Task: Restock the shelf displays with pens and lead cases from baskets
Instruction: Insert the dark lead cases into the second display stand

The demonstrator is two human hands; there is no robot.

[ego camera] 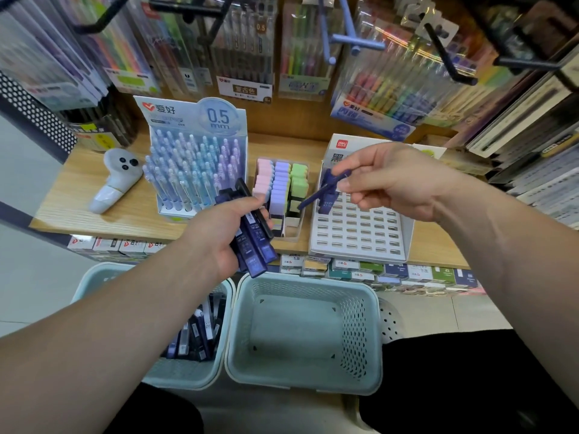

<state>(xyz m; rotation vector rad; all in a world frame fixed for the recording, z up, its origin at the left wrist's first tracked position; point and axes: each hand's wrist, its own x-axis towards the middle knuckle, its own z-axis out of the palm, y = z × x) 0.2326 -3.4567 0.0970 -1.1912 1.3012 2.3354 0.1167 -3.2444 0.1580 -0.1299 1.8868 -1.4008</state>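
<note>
On the wooden shelf (94, 198), the pen display (191, 170) at ten o'clock looks full. The basket (354, 324) at six o'clock shows bare floor; its neighbour (188, 375) at seven holds many lead cases (194, 336). The slotted tray (357, 233) at three o'clock has few slots filled. The left hand (216, 236) grips a bundle (255, 249). The right hand (394, 180) pinches one case (313, 197) above the tray. Pens seem done, lead cases barely begun.

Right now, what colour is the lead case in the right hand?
The lead case is dark blue; head view shows it best.
</note>
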